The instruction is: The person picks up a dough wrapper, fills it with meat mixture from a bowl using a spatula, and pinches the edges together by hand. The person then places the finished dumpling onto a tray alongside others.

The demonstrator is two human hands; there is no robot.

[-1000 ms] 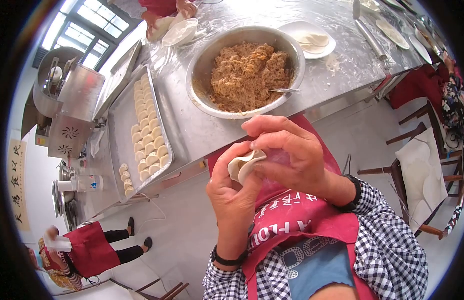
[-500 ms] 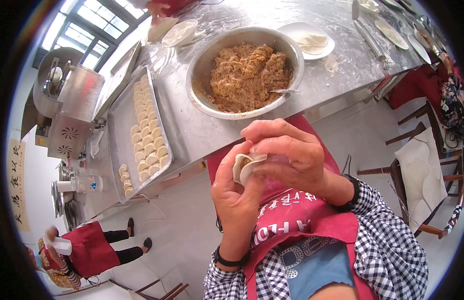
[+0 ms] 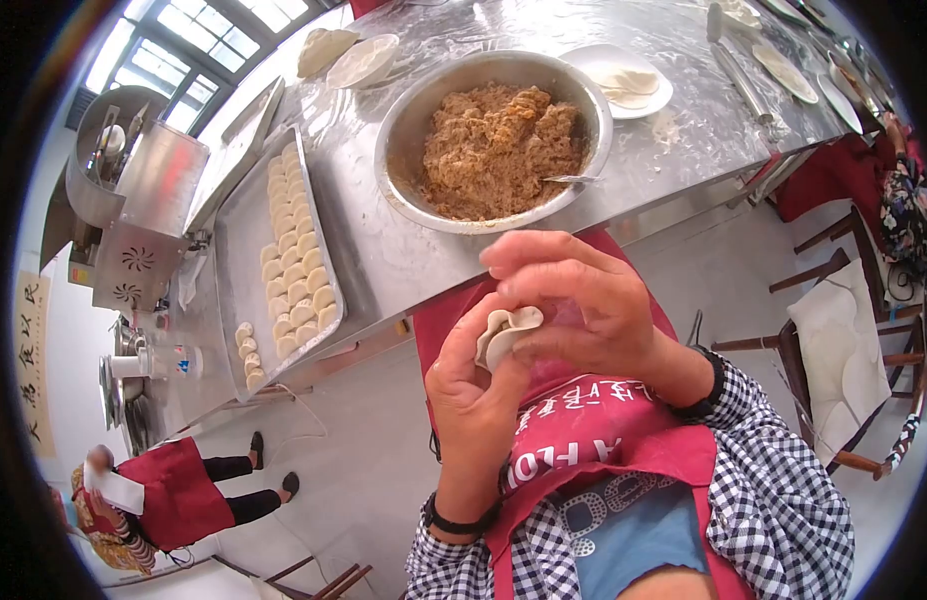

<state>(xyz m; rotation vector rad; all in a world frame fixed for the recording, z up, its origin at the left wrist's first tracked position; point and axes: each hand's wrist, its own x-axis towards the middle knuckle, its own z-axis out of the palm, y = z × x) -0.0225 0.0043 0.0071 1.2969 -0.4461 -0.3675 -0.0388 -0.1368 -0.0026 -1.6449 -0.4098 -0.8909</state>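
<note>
A partly folded dumpling (image 3: 501, 345) of pale dough is held in front of my apron, its edge pleated near the top. My left hand (image 3: 470, 385) is closed around it, with thumb and forefinger on either side. From the right, my right hand (image 3: 593, 310) pinches the dough's edge between thumb and curved fingers. Just beyond my hands, a steel bowl (image 3: 391, 180) of brown minced filling (image 3: 498, 150) stands on the table, a spoon handle (image 3: 575, 179) leaning over its rim. To the left, a metal tray (image 3: 245, 245) carries rows of finished dumplings (image 3: 301, 270).
A white plate (image 3: 658, 97) with stacked dough wrappers (image 3: 623, 85) stands behind the bowl. A rolling pin (image 3: 740, 75) lies at the back right. A dough-holding bowl (image 3: 363, 62) is at the back left. Chairs (image 3: 833, 330) stand right; a person in a red apron (image 3: 173, 490) is lower left.
The dumpling's edge has been drawn further together, and its filling is now less visible. My right fingers have shifted slightly on the dough. A hand at the far table edge has left view.
</note>
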